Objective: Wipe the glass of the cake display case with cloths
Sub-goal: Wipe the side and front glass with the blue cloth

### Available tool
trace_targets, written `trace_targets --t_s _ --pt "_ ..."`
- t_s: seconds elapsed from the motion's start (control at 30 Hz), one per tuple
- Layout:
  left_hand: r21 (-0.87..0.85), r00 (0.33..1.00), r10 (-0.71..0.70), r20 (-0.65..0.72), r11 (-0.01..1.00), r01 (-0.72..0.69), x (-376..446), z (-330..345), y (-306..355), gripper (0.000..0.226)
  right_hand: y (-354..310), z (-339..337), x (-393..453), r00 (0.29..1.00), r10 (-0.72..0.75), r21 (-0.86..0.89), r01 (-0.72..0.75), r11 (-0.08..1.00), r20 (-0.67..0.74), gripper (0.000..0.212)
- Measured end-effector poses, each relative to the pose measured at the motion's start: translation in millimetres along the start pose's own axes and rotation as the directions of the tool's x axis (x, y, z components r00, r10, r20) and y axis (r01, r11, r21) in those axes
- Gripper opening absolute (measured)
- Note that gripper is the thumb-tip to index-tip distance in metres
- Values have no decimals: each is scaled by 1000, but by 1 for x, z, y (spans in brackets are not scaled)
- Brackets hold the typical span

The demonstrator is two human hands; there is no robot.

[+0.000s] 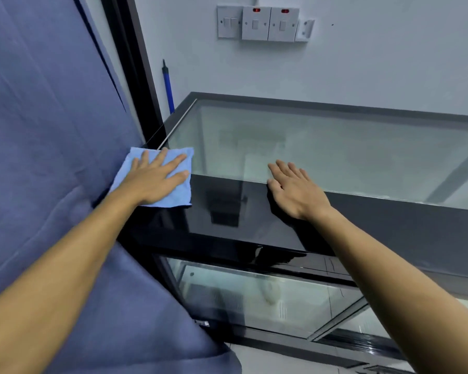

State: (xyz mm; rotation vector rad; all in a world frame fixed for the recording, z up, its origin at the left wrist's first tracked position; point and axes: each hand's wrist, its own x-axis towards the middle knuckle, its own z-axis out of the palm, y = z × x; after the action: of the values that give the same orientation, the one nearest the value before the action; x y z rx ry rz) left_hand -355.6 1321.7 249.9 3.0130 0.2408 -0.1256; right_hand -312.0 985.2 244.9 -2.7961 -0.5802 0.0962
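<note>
At the display case's (254,225) near left corner, the left hand (154,179) presses the blue cloth (179,195) flat with straight fingers for wiping, while the right hand (295,190), fingers relaxed and holding nothing, seemingly braces on the front edge.

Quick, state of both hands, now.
Left hand: open, flat, pressing the blue cloth.
Right hand: open, holding nothing, resting on the display case top.

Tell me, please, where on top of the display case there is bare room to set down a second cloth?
The glass top is bare from the right hand back to the wall and rightward. The black front band between both hands is bare too. Only the near left corner is taken, by the left hand pressing the blue cloth.
</note>
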Motion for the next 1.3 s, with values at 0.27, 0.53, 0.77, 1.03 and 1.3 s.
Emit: trace_targets --t_s 0.27,0.53,0.77,1.03,1.3 --pt "71 864 500 60 861 -504 -59 23 27 82 19 -21 -21 998 44 151 -37 988 -38 50" --pt "135 964 263 30 955 -265 23 2 91 59 83 -29 -66 941 331 16 -331 943 -69 56" --pt "63 716 694 71 713 -698 -74 35 137 73 111 -39 -87 972 233 70 -232 970 -8 56" --pt "106 975 207 76 971 -214 31 10 153 63 119 -43 -93 984 180 52 -180 982 0 56" --pt "79 781 624 23 778 -624 -86 49 239 67 207 -74 -128 978 210 -8 -211 978 -11 59"
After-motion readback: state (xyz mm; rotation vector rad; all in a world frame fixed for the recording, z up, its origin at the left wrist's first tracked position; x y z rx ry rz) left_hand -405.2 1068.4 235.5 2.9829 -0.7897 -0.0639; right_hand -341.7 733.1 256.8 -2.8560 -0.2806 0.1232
